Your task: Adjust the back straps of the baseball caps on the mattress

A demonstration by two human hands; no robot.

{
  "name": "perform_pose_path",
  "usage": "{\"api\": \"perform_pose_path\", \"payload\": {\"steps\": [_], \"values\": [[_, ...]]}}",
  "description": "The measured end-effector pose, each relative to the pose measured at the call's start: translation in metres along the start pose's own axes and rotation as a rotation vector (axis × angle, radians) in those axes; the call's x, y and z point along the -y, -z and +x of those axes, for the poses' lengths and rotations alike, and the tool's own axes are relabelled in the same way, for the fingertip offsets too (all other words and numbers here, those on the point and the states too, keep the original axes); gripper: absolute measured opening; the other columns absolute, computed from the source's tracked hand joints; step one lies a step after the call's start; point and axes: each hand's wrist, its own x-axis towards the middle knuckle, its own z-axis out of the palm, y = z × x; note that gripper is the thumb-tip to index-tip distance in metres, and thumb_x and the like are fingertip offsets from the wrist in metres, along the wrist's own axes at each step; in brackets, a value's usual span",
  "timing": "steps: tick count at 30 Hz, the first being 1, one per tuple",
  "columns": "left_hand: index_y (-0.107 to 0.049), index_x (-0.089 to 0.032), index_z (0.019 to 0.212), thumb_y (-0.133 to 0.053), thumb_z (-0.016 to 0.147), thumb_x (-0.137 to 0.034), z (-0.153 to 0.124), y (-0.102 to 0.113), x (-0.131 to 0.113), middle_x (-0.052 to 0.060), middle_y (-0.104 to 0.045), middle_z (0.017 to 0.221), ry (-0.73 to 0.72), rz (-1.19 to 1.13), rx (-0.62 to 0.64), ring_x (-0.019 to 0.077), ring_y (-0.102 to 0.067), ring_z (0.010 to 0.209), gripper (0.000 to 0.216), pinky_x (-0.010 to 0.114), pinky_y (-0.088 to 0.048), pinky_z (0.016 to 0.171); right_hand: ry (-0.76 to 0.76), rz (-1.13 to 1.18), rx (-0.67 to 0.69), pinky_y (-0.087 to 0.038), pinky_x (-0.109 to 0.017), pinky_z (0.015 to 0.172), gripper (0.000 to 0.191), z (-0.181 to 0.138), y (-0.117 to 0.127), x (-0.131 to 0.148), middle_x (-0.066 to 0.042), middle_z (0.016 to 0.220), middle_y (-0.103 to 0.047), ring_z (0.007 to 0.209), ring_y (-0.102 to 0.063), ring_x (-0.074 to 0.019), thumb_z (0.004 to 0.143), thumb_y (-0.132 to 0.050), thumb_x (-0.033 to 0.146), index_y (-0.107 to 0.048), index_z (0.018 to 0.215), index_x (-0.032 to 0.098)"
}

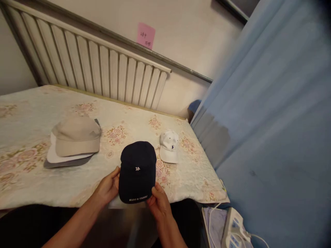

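A black cap (138, 168) with a small white logo and white lettering on its brim lies at the near edge of the table (31, 193). My left hand (110, 186) grips the left side of its brim. My right hand (158, 200) grips the right side of the brim, thumb on top. Both hands are closed on the cap. A small white cap (169, 146) lies just behind and to the right of it. To the left sits a stack of caps (73, 143): a beige one on top, white and grey ones beneath.
The table carries a pale floral cloth. Behind it stands a white radiator (103, 65), with a pink note (146, 35) on the wall above. A blue curtain (271, 120) hangs at the right. A white device with cables (234, 229) lies on the floor at lower right.
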Motion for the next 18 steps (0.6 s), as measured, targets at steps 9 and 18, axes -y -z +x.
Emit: {"api": "perform_pose_path", "payload": {"steps": [9,18], "values": [[-0.068,-0.011,0.094,-0.065,0.077,-0.004,0.027,0.007,0.001,0.01,-0.074,0.088,-0.116,0.142,0.079,0.0202,-0.071,0.074,0.018,0.031,-0.058,0.073,0.041,0.004,0.109,-0.054,-0.03,0.08,0.04,0.044,0.003,0.005,-0.007,0.111,-0.071,0.092,-0.069,-0.0185,0.072,-0.073,0.02,-0.064,0.11,0.019],[-0.066,-0.011,0.109,-0.065,0.078,-0.007,0.002,0.007,0.007,0.014,-0.072,0.103,-0.015,0.195,0.206,0.0238,-0.071,0.086,0.031,0.031,-0.057,0.077,0.074,-0.066,0.211,-0.046,-0.04,0.098,0.05,0.022,-0.017,0.036,-0.009,0.117,-0.069,0.103,-0.066,-0.0237,0.069,-0.073,0.022,-0.061,0.117,0.015]]}}
